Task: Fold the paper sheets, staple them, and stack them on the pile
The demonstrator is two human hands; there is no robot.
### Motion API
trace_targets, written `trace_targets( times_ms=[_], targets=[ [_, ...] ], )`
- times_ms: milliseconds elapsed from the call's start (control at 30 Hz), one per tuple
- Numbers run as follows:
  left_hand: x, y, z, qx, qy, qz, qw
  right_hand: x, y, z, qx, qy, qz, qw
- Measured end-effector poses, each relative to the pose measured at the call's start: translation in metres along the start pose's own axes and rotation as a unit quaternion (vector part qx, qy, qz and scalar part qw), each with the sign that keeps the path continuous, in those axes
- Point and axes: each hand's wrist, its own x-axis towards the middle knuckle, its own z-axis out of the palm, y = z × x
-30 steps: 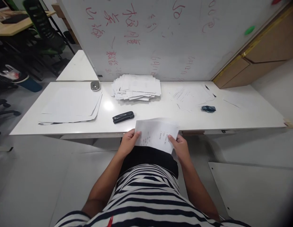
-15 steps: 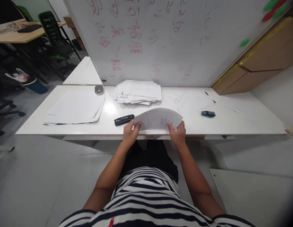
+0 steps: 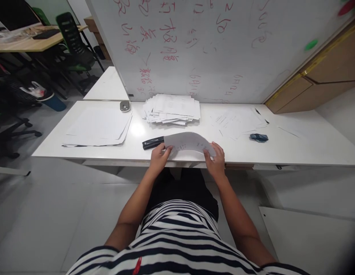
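Between both hands, over the front of the white desk, a few sheets of printed paper point(image 3: 188, 142) are bowed upward in the middle; how many sheets cannot be made out. My left hand point(image 3: 159, 157) pinches the left end, thumb on the near side. At the right end, my right hand point(image 3: 216, 159) grips the paper with its thumb in front and fingers behind. A black stapler point(image 3: 153, 143) lies just left of the paper, close to my left hand. Farther back sits an untidy stack of papers point(image 3: 174, 109).
Flat large sheets point(image 3: 94, 128) cover the desk's left part, with a small grey-white device point(image 3: 125, 106) behind them. A dark crumpled item point(image 3: 259, 138) lies to the right. The whiteboard point(image 3: 211, 49) stands along the back edge, cardboard boxes point(image 3: 317, 84) at back right.
The held paper has shifted, its bow flattening somewhat and its right end sinking lower into my right hand. The whole view has swung slightly left.
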Motion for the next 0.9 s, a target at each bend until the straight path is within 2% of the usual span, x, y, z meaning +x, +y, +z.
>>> trace_targets(
  times_ms=[100, 200, 333, 467, 567, 700, 800, 900],
  targets=[
    [0.003, -0.001, -0.011, 0.032, 0.01, 0.056, 0.998, -0.007, 0.0, -0.011, 0.027, -0.012, 0.062, 0.998],
    [0.014, -0.008, -0.024, 0.131, 0.02, 0.108, 0.985, -0.015, -0.004, -0.027, 0.077, -0.05, 0.184, 0.979],
    [0.032, -0.028, -0.035, 0.301, 0.006, 0.081, 0.95, -0.027, -0.008, -0.039, 0.175, -0.068, 0.325, 0.927],
    [0.04, -0.045, -0.04, 0.305, -0.038, 0.05, 0.95, -0.039, -0.008, -0.034, 0.292, -0.043, 0.413, 0.862],
    [0.04, -0.048, -0.045, 0.271, -0.043, 0.048, 0.961, -0.044, -0.01, -0.028, 0.326, -0.051, 0.439, 0.836],
    [0.038, -0.047, -0.049, 0.257, -0.073, 0.065, 0.961, -0.041, -0.016, -0.024, 0.303, -0.078, 0.436, 0.844],
    [0.037, -0.044, -0.048, 0.254, -0.092, 0.073, 0.96, -0.034, -0.02, -0.024, 0.274, -0.149, 0.415, 0.855],
    [0.036, -0.041, -0.045, 0.242, -0.125, 0.096, 0.957, -0.027, -0.023, -0.022, 0.275, -0.233, 0.395, 0.845]
  ],
)
